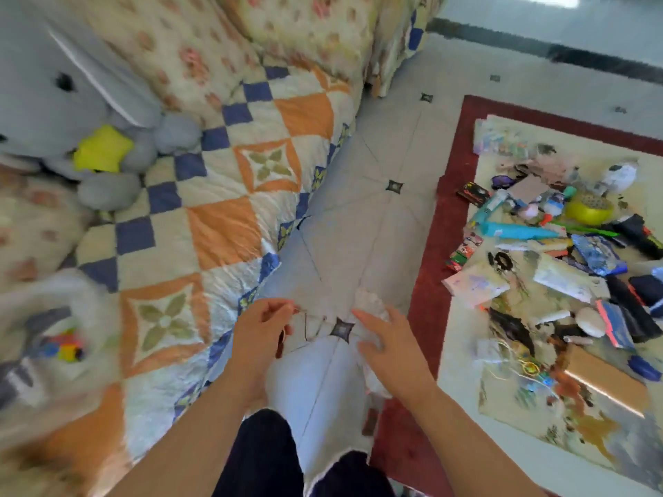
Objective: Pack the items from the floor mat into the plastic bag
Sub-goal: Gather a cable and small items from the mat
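A clear plastic bag (pixel 323 389) hangs between my two hands above the tiled floor, over my dark trousers. My left hand (pixel 263 326) pinches the bag's left rim with curled fingers. The fingers of my right hand (pixel 389 351) are stretched out against the bag's crumpled white right edge; whether the thumb holds it is hidden. To the right lies the floor mat (pixel 430 281), red-bordered with a cream middle. On it is a heap of several items, among them a teal tube (pixel 516 231), a yellow bowl (pixel 588 209), a white packet (pixel 473 285) and a brown box (pixel 606 382).
A bed with a checked orange, blue and white quilt (pixel 222 217) fills the left side. A grey plush rabbit (pixel 64 113) lies on it. Pale floor tiles (pixel 376 217) run between the bed and the mat.
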Demonstrator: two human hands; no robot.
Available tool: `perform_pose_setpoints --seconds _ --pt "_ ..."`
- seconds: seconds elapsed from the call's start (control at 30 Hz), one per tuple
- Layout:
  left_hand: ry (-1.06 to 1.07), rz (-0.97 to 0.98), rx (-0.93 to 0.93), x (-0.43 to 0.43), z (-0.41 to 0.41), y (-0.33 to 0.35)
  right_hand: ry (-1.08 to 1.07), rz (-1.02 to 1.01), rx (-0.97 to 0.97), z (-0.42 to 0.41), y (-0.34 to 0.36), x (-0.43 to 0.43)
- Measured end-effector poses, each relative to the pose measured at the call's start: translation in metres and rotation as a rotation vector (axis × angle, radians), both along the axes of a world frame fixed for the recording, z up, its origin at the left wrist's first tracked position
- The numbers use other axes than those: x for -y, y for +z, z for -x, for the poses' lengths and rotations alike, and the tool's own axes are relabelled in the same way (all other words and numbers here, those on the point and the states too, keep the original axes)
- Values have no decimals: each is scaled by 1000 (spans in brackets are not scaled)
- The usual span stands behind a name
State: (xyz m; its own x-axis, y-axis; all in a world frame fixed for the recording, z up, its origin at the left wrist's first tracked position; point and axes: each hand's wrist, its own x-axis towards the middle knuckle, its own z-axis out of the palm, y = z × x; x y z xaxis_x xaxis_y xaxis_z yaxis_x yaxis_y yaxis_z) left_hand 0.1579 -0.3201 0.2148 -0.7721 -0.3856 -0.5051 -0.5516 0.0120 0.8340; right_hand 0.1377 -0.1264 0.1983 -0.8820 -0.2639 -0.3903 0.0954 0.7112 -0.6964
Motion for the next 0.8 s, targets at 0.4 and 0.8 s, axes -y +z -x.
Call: perform_pose_setpoints --seconds 0.4,0.8 --pt "606 -50 77 283 -117 -30 621 -53 61 -30 -21 328" --pt "878 -12 225 490 -140 -120 920 -265 202 -54 -94 572"
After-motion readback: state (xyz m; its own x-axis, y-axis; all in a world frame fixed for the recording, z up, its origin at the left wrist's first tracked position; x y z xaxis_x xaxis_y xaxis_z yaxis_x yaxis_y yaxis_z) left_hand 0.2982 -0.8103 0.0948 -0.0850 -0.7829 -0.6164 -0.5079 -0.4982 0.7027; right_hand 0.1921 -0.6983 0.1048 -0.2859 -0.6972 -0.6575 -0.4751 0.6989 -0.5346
